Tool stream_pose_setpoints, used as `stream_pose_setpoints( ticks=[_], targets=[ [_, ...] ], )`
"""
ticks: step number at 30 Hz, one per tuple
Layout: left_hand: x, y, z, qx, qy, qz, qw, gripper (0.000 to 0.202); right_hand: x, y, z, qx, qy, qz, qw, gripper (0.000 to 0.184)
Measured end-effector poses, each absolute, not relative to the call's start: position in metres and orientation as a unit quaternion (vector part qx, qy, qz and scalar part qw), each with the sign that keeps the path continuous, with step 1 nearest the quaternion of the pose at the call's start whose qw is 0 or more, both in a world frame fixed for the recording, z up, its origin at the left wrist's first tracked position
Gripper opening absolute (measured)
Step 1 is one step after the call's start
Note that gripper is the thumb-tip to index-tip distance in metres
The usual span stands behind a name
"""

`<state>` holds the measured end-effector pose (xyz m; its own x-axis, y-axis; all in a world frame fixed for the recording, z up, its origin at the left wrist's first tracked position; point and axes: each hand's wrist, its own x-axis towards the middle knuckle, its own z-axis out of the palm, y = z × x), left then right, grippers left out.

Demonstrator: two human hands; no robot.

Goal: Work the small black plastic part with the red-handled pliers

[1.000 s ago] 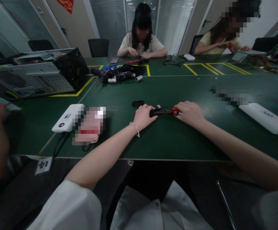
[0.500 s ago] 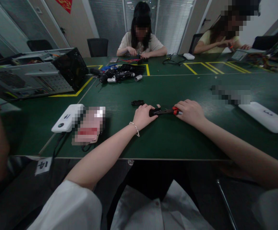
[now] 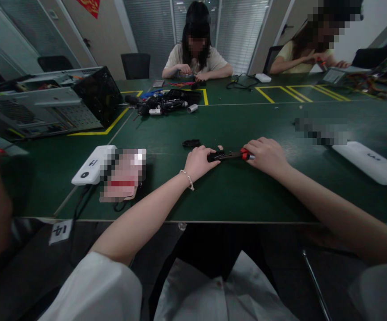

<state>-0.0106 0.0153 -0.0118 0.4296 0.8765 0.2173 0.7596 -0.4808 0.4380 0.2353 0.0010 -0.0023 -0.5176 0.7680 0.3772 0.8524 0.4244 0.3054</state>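
Note:
My left hand rests on the green table, its fingers closed round a small black part. My right hand is closed on a screwdriver with a red and black handle; its shaft points left into the black part. A second small black piece lies on the table just beyond my left hand. A bead bracelet sits on my left wrist.
A white box and a blurred item lie to the left, a white strip to the right. An open computer case stands far left. A pile of black parts lies mid-table. Two other people work at the far side.
My hands and the screwdriver stay almost where they were. The person across the table has shifted their hands slightly.

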Motion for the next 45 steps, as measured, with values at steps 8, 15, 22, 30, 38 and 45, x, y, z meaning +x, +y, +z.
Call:
stream_pose_setpoints(
  ticks=[8, 15, 22, 30, 38, 45],
  targets=[
    [-0.0093, 0.0154, -0.0119, 0.836, 0.493, 0.205, 0.128, 0.035, 0.2378, 0.0040, -0.0076, -0.490, -0.841, -0.210, 0.095, 0.024],
    [-0.0099, 0.0149, -0.0114, 0.838, 0.489, 0.208, 0.126, 0.035, 0.2365, 0.0009, -0.0024, -0.486, -0.839, -0.228, 0.091, 0.025],
    [-0.0103, 0.0156, -0.0112, 0.836, 0.489, 0.205, 0.139, 0.034, 0.2374, 0.0027, -0.0060, -0.501, -0.839, -0.188, 0.097, 0.024],
    [-0.0104, 0.0161, -0.0126, 0.837, 0.491, 0.203, 0.128, 0.036, 0.2374, 0.0028, -0.0037, -0.487, -0.842, -0.215, 0.082, 0.026],
    [-0.0104, 0.0183, -0.0148, 0.839, 0.490, 0.204, 0.118, 0.036, 0.2358, 0.0017, -0.0061, -0.502, -0.840, -0.185, 0.086, 0.026],
    [-0.0108, 0.0169, -0.0117, 0.840, 0.487, 0.202, 0.127, 0.036, 0.2378, 0.0039, -0.0082, -0.497, -0.844, -0.186, 0.085, 0.026]
  ],
)
